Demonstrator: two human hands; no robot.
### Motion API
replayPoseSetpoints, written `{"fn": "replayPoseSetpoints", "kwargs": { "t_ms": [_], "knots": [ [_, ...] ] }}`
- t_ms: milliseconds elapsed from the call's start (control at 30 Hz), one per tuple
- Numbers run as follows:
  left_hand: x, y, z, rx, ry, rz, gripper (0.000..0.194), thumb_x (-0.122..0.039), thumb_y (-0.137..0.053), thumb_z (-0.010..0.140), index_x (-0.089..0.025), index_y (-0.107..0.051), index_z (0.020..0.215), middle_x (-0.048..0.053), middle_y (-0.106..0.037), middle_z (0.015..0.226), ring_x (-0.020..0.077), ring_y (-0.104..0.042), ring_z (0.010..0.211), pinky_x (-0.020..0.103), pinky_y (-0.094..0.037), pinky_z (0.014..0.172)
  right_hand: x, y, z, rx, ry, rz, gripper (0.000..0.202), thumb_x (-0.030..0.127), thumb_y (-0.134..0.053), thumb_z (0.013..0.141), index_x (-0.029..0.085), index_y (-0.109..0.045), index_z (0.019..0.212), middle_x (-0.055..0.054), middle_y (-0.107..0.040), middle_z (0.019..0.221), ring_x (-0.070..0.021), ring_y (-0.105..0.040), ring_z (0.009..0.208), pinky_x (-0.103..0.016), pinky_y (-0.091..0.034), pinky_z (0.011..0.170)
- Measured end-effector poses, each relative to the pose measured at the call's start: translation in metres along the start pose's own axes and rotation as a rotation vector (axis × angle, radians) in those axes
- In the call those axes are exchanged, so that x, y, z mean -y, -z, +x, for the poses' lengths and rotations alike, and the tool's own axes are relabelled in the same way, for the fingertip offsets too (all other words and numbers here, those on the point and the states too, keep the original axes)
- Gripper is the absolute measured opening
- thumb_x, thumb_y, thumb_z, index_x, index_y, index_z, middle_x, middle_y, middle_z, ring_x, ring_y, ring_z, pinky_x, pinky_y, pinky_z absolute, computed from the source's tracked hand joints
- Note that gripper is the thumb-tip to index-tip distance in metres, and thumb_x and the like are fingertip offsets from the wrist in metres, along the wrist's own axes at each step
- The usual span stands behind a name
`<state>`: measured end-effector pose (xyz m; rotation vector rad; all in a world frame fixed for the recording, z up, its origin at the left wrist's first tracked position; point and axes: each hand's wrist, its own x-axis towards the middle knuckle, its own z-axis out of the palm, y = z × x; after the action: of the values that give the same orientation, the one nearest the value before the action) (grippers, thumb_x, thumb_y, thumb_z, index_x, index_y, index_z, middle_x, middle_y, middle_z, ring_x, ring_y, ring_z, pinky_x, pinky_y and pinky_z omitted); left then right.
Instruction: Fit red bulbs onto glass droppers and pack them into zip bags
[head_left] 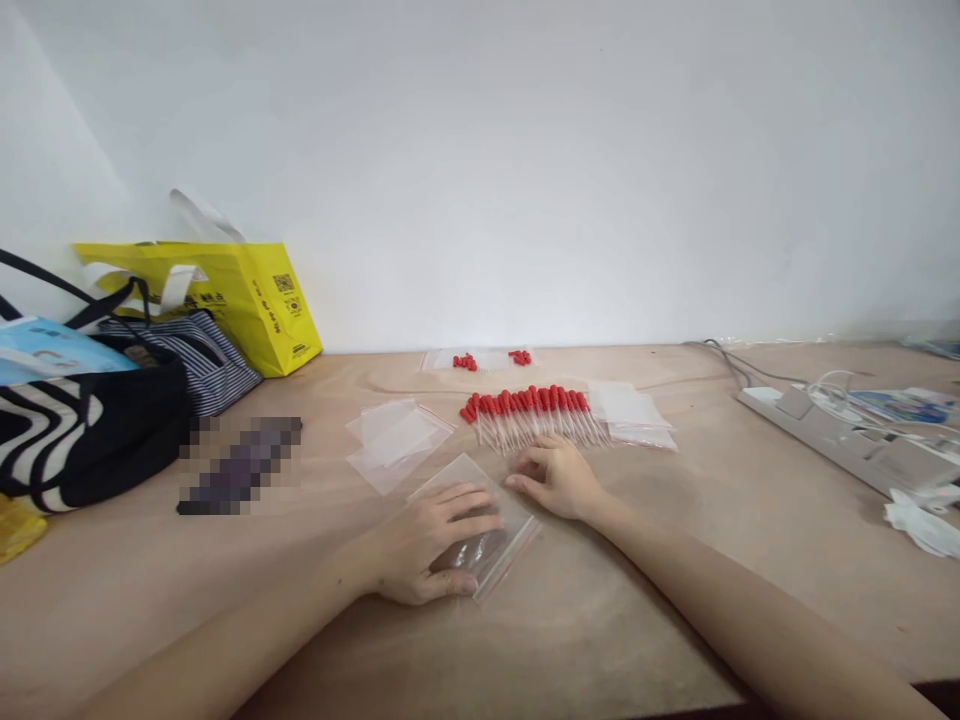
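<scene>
Under my left hand lies a clear zip bag with a red line along its seal edge. The hand rests on it with fingers stretched out and thumb apart. Red-bulbed droppers lie side by side in a row just beyond, their thin clear tips pointing toward me. My right hand is at the near side of these tips, its fingers loosely bent and a gap showing between thumb and forefinger. Nothing can be seen in it. Whether its fingertips touch the droppers, I cannot tell.
Loose clear bags lie left of the droppers, with stacked bags on the right. Behind is a bag with red pieces. A power strip with cables sits right; a yellow bag, a black bag and a blurred dark object sit left.
</scene>
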<state>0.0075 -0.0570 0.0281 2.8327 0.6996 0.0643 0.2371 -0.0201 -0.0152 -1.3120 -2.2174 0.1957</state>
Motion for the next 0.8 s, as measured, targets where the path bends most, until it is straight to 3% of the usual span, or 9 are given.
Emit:
{"fn": "replayPoseSetpoints", "kwargs": {
  "t_ms": [100,200,333,400,467,567,667,733,800],
  "knots": [
    [0.003,-0.010,0.010,0.061,0.121,0.001,0.064,-0.058,-0.035,0.080,-0.026,-0.021,0.134,0.006,-0.020,0.141,0.0256,-0.017,0.129,0.049,-0.012,0.104,0.011,0.007,-0.006,0.118,-0.100,0.032,0.034,0.051,-0.063,0.061,0.018,-0.059,0.065,-0.003,-0.058,0.070,-0.0158,-0.050,0.069,-0.028,-0.035,0.065],
    [-0.004,-0.026,0.019,0.003,0.361,0.022,0.065,-0.060,-0.024,0.082,-0.022,-0.018,0.135,0.008,-0.016,0.142,0.0246,-0.011,0.130,0.050,-0.008,0.104,0.016,0.010,-0.010,0.174,-0.182,0.020,0.035,0.047,-0.071,0.050,0.018,-0.058,0.065,-0.004,-0.058,0.072,-0.0181,-0.050,0.072,-0.027,-0.036,0.062],
    [-0.014,-0.035,0.024,-0.055,0.537,0.023,0.067,-0.059,-0.020,0.083,-0.017,-0.019,0.135,0.011,-0.013,0.142,0.0257,-0.006,0.130,0.049,-0.009,0.104,0.012,0.003,-0.003,0.183,-0.261,0.210,0.007,0.021,-0.061,0.066,0.017,-0.055,0.067,-0.001,-0.059,0.068,-0.0114,-0.052,0.063,-0.021,-0.037,0.057],
    [-0.011,-0.029,0.024,-0.057,0.513,0.029,0.074,-0.063,-0.024,0.080,-0.015,-0.015,0.136,0.011,-0.009,0.143,0.0275,-0.001,0.130,0.049,-0.009,0.104,0.010,0.000,0.004,0.188,-0.245,0.304,0.004,0.012,-0.053,0.070,0.016,-0.055,0.071,0.000,-0.060,0.067,-0.0089,-0.052,0.059,-0.019,-0.037,0.055],
    [-0.005,-0.019,0.023,-0.016,0.387,0.039,0.082,-0.067,-0.029,0.075,-0.016,-0.010,0.137,0.009,-0.005,0.143,0.0273,0.002,0.130,0.048,-0.005,0.104,0.012,0.000,0.011,0.188,-0.207,0.277,0.007,0.012,-0.050,0.072,0.017,-0.055,0.074,0.000,-0.061,0.070,-0.0091,-0.054,0.062,-0.019,-0.037,0.057],
    [0.005,-0.010,0.022,0.094,0.256,0.042,0.085,-0.070,-0.028,0.074,-0.016,-0.007,0.137,0.008,-0.006,0.143,0.0250,-0.002,0.130,0.046,-0.002,0.105,0.021,0.006,0.015,0.214,-0.231,0.083,0.012,0.027,-0.057,0.071,0.017,-0.057,0.076,-0.003,-0.062,0.074,-0.0133,-0.056,0.069,-0.022,-0.036,0.059],
    [0.005,-0.013,0.024,0.104,0.332,0.062,0.084,-0.070,-0.021,0.075,-0.014,-0.010,0.136,0.009,-0.007,0.142,0.0258,0.000,0.130,0.048,-0.001,0.104,0.031,0.013,0.013,0.341,-0.339,-0.061,0.035,0.047,-0.065,0.058,0.018,-0.058,0.076,-0.005,-0.063,0.077,-0.0184,-0.056,0.071,-0.024,-0.035,0.055],
    [-0.001,-0.019,0.027,0.073,0.414,0.071,0.082,-0.069,-0.017,0.076,-0.013,-0.011,0.136,0.009,-0.007,0.142,0.0261,0.001,0.130,0.049,-0.001,0.104,0.033,0.015,0.012,0.409,-0.385,-0.076,0.038,0.047,-0.068,0.054,0.018,-0.059,0.076,-0.005,-0.063,0.078,-0.0184,-0.056,0.071,-0.024,-0.035,0.053],
    [-0.009,-0.024,0.030,0.057,0.506,0.063,0.082,-0.068,-0.014,0.077,-0.012,-0.012,0.136,0.010,-0.005,0.142,0.0271,0.002,0.130,0.050,-0.002,0.104,0.031,0.014,0.013,0.435,-0.382,-0.037,0.029,0.040,-0.067,0.057,0.018,-0.059,0.073,-0.003,-0.063,0.074,-0.0158,-0.056,0.068,-0.022,-0.035,0.053]
  ]
}}
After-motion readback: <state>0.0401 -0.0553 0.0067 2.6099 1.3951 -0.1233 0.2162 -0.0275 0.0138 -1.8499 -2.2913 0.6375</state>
